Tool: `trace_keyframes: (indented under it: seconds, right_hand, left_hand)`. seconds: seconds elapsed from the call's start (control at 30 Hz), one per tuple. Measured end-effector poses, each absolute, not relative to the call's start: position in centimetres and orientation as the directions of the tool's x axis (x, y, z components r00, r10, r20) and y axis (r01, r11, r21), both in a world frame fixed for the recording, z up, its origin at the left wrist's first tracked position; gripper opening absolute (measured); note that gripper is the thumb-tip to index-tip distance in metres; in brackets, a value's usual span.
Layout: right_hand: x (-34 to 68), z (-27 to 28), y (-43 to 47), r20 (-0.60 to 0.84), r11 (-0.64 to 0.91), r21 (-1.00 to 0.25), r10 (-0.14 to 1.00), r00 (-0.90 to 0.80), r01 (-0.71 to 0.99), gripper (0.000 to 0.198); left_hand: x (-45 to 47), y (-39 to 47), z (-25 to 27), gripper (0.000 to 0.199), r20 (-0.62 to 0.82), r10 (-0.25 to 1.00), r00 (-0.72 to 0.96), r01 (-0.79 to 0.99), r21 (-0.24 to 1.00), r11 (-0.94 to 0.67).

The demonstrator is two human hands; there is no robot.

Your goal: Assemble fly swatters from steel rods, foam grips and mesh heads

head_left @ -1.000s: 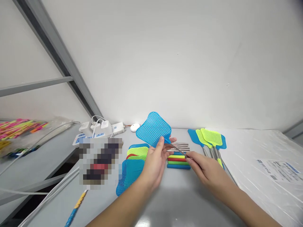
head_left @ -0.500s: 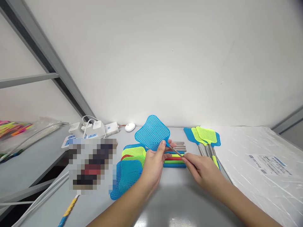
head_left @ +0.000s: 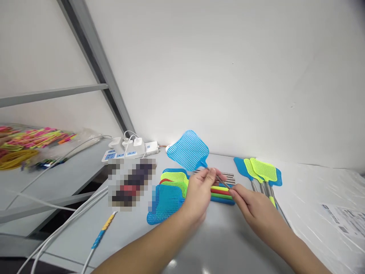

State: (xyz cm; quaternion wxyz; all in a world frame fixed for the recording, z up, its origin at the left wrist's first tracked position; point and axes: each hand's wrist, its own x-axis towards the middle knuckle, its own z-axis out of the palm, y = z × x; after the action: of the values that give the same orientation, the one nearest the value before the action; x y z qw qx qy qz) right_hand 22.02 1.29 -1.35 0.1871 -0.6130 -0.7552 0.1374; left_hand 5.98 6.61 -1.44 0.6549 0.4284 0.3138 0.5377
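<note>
Between my two hands a blue fly swatter [head_left: 188, 150] is held up, its mesh head pointing to the upper left. My left hand [head_left: 199, 192] is closed round its thin metal rod just below the head. Lower on the same rod, the fingers of my right hand [head_left: 248, 203] pinch it; the rod's end is hidden there. Behind and under the hands lie several bare metal rods [head_left: 229, 177] and coloured handle tubes [head_left: 224, 192]. Left of my left hand are loose swatter heads in blue [head_left: 167, 203], yellow-green [head_left: 174, 177], green and red, overlapping.
Assembled fly swatters [head_left: 265, 171] lie at the right beside a plastic-wrapped white package [head_left: 319, 190]. At the left are a power strip [head_left: 131, 153] with chargers, a blurred-out phone-like object [head_left: 132, 184] on a cable, and a shelf with colourful bundles [head_left: 37, 139].
The view has swung to the left. My left hand has shifted from the swatter's neck down onto its rod, and the head has tilted. My right hand keeps its pinch.
</note>
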Motion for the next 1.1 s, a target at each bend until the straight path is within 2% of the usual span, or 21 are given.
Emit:
trace_keyframes:
  seconds: [0.13, 0.3, 0.37, 0.5, 0.57, 0.67, 0.8, 0.93, 1.0, 1.1]
  right_hand:
    - [21.7, -0.8, 1.2, 0.090, 0.201, -0.389, 0.979, -0.181, 0.899, 0.037]
    - [22.4, -1.0, 1.2, 0.088, 0.226, -0.399, 0.974, -0.208, 0.889, 0.037]
    - [22.7, -1.5, 1.4, 0.103, 0.238, -0.412, 0.971, -0.215, 0.879, 0.037]
    - [22.5, -2.3, 1.7, 0.182, 0.321, -0.373, 0.945, -0.271, 0.871, 0.033]
    - [22.3, -2.3, 1.6, 0.218, 0.351, -0.330, 0.932, -0.291, 0.876, 0.030]
    - [22.2, -1.8, 1.4, 0.247, 0.367, -0.307, 0.922, -0.299, 0.878, 0.025]
    - [22.9, -1.0, 1.5, 0.258, 0.366, -0.265, 0.918, -0.300, 0.892, 0.029]
    - [24.7, -0.3, 1.9, 0.237, 0.354, -0.204, 0.922, -0.305, 0.913, 0.032]
    - [25.8, 0.3, 2.0, 0.206, 0.356, -0.230, 0.928, -0.312, 0.906, 0.030]
    - [27.2, 1.1, 2.0, 0.183, 0.343, -0.291, 0.936, -0.300, 0.893, 0.032]
  left_hand:
    - [3.9, 8.7, -0.4, 0.023, 0.109, 0.994, 0.022, -0.542, 0.836, -0.079]
    - [3.7, 9.0, -0.4, 0.024, 0.127, 0.992, -0.013, -0.576, 0.810, -0.111]
    - [4.7, 8.1, -0.9, 0.026, 0.101, 0.994, 0.049, -0.529, 0.846, -0.060]
    - [6.7, 5.9, -2.0, 0.035, 0.058, 0.932, 0.357, -0.347, 0.935, 0.074]
    - [7.1, 5.3, -2.3, 0.041, 0.045, 0.910, 0.412, -0.315, 0.944, 0.096]
    - [7.0, 5.2, -2.3, 0.047, 0.048, 0.913, 0.405, -0.355, 0.929, 0.108]
    - [6.2, 6.1, -1.3, 0.048, 0.083, 0.937, 0.338, -0.448, 0.890, 0.082]
    - [4.4, 8.0, 0.3, 0.044, 0.137, 0.984, 0.117, -0.515, 0.855, -0.058]
    - [3.4, 9.0, 0.9, 0.040, 0.179, 0.984, 0.001, -0.528, 0.836, -0.152]
    - [2.7, 9.7, 1.1, 0.038, 0.224, 0.974, -0.040, -0.525, 0.824, -0.212]
